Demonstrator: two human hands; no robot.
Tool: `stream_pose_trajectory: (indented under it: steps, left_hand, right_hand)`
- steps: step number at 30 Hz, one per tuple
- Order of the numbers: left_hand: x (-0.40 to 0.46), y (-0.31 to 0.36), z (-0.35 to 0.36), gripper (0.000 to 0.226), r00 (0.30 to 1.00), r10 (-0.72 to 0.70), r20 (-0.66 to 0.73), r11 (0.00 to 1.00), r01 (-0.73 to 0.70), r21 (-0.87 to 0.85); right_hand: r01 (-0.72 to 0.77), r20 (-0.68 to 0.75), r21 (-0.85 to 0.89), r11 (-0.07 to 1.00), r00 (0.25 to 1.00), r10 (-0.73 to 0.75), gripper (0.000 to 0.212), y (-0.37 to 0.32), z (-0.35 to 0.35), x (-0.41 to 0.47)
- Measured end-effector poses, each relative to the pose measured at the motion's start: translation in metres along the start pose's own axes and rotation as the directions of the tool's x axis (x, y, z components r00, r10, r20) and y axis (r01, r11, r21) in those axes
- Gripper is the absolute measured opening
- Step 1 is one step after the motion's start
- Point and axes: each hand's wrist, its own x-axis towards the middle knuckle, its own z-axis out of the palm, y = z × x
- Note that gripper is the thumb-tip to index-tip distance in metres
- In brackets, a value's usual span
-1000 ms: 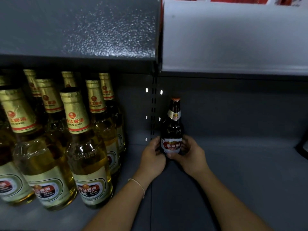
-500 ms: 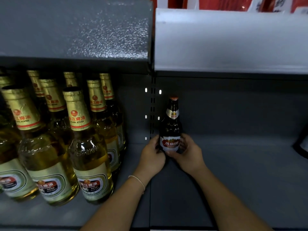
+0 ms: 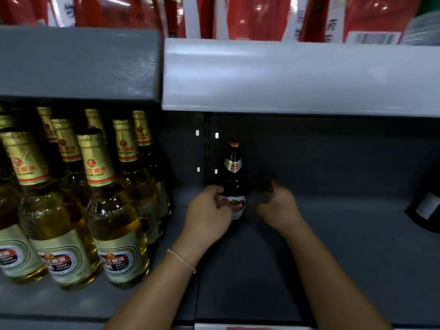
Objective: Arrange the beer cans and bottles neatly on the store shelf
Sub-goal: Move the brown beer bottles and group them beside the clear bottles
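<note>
A dark brown beer bottle (image 3: 234,177) with a red cap and a red-and-white label stands upright at the back of the grey shelf (image 3: 333,246), just right of the slotted upright. My left hand (image 3: 208,213) is at its left side, with thumb and curled fingers on the label. My right hand (image 3: 276,203) hovers a little to the right of the bottle, apart from it, its fingers loosely curled and blurred, holding nothing. Several clear Pearl River beer bottles (image 3: 114,210) with gold foil necks stand in rows on the left part of the shelf.
A dark bottle (image 3: 426,208) shows at the right edge. The upper shelf's lip (image 3: 285,75) overhangs the bay, with red packages (image 3: 250,17) on top. The shelf floor stretches to the right of the brown bottle.
My right hand has let go of the brown bottle and drawn off to the right. The left hand stays at the bottle's side. My view has tilted up, showing the red packages.
</note>
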Motion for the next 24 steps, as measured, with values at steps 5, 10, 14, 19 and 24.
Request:
stream_pose_trajectory:
  steps: [5, 10, 14, 19, 24]
  left_hand:
    - [-0.01, 0.036, 0.045, 0.027, 0.969, 0.242, 0.04, 0.968, -0.239, -0.074]
    - [-0.013, 0.08, 0.109, 0.034, 0.912, 0.361, 0.194, 0.932, -0.344, -0.115]
    - [-0.025, 0.121, 0.166, 0.038, 0.871, 0.416, 0.263, 0.909, -0.387, -0.155]
    - [-0.042, 0.163, 0.23, 0.039, 0.806, 0.468, 0.362, 0.884, -0.425, -0.196]
    - [-0.054, 0.19, 0.281, 0.042, 0.752, 0.483, 0.448, 0.876, -0.428, -0.224]
  right_hand:
    - [-0.009, -0.149, -0.036, 0.999, 0.989, 0.003, 0.059, 0.007, -0.054, -0.01]
    - [-0.01, -0.288, -0.077, 0.997, 0.958, -0.013, 0.046, 0.029, -0.132, -0.027]
    - [-0.048, -0.423, -0.064, 0.997, 0.906, 0.016, 0.043, 0.053, -0.193, -0.044]
    - [-0.11, -0.593, -0.092, 0.99, 0.804, 0.034, 0.028, 0.091, -0.262, -0.061]
    - [-0.206, -0.771, -0.165, 0.965, 0.637, 0.004, 0.05, 0.131, -0.321, -0.067]
